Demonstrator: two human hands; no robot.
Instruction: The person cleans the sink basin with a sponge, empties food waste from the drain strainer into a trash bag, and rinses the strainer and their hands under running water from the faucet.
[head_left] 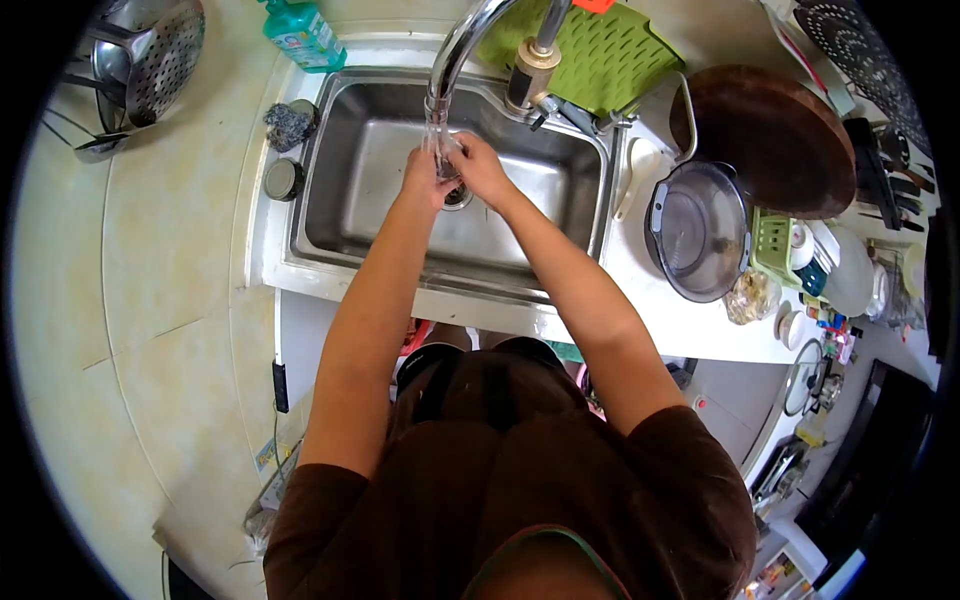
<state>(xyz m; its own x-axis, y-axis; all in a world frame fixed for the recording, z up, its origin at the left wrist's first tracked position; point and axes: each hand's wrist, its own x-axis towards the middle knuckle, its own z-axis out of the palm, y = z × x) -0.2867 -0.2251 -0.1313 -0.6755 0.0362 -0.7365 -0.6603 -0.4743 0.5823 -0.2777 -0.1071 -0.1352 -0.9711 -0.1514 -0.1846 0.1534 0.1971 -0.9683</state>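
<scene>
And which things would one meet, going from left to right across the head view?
Perforated metal skimmer, teal plastic bottle, curved chrome faucet, transparent grey round bowl, light-green plastic basket.

Captured from the wearer's own head, a sink (370,165) lies below within arm's reach in the single head view, which looks steeply down and forward over a brown shirt (480,470). The shirt looms nearest, filling the lower middle (its collar (545,530) reaches the bottom edge), while the left hand (428,182) and right hand (480,170) appear farther off, above center. The wide, curved view, ringed in black at the corners, spans beige tiles (170,330) at left and a white counter (700,335) at right.
</scene>
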